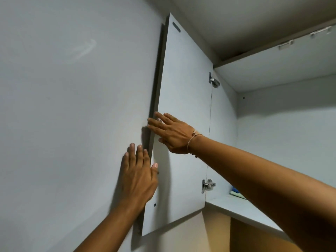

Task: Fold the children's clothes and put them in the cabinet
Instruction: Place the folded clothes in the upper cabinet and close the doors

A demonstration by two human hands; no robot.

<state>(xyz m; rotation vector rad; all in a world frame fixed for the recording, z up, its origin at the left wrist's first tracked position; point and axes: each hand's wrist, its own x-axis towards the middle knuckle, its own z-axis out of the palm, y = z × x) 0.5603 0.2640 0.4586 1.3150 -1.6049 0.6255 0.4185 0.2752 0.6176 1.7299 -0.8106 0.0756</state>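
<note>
A pale grey overhead cabinet stands open, its door (183,106) swung out to the left on two metal hinges (208,185). My right hand (171,133) lies flat on the inner face of the door near its free edge, fingers spread. My left hand (139,173) rests open against the neighbouring closed door (72,106), with the thumb hooked over the open door's edge. Folded clothes (236,193), blue and light green, lie on the cabinet shelf (241,210), mostly hidden behind my right forearm.
Above the cabinet runs a higher shelf with white clips (285,44) under the ceiling. Below the cabinet's bottom edge a yellowish wall (254,237) shows. The upper part of the cabinet's interior holds nothing that I can see.
</note>
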